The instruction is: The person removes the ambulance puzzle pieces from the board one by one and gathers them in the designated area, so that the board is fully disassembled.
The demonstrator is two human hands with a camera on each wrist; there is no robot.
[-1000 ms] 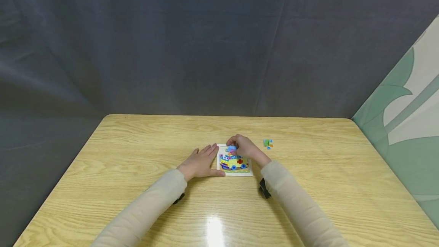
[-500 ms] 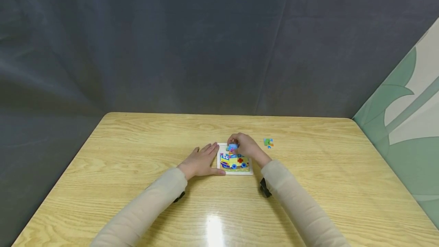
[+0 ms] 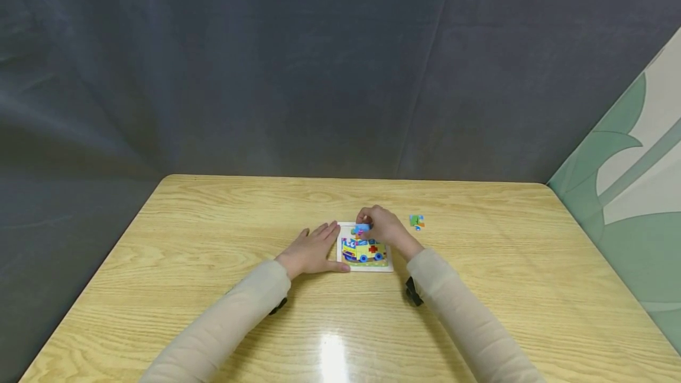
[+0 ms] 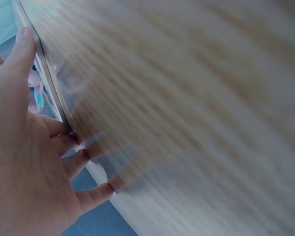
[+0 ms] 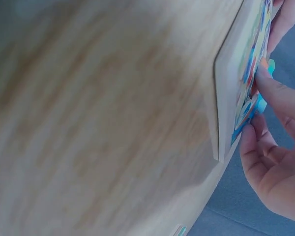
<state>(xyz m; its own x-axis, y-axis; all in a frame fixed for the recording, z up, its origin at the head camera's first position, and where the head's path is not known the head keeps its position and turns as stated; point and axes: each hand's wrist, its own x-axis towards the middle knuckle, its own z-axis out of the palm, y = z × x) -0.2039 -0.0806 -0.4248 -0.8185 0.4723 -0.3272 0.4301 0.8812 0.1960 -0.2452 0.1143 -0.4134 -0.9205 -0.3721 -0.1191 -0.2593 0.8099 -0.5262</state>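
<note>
A small jigsaw puzzle board [image 3: 367, 269] with a white rim lies on the table, showing a yellow ambulance with a red cross. My left hand [image 3: 313, 254] rests at its left side with fingers spread, the thumb on the near left corner and fingertips by the far left one. Over the board's upper part, my right hand [image 3: 385, 228] pinches a mostly blue puzzle piece [image 3: 362, 229] between thumb and fingers. In the right wrist view this piece [image 5: 261, 104] shows at the board's face, partly covered by the fingers; whether it sits flat is hidden.
Green, blue and orange loose puzzle pieces [image 3: 417, 221] lie on the table right of the board. The wooden table [image 3: 213, 223] runs back to a dark curtain [image 3: 298, 75]. A green and white patterned panel [image 3: 633, 194] stands along the right side.
My right hand has shifted slightly to the right over the board, with the blue puzzle piece still pinched. The left hand keeps its place at the board's left edge.
</note>
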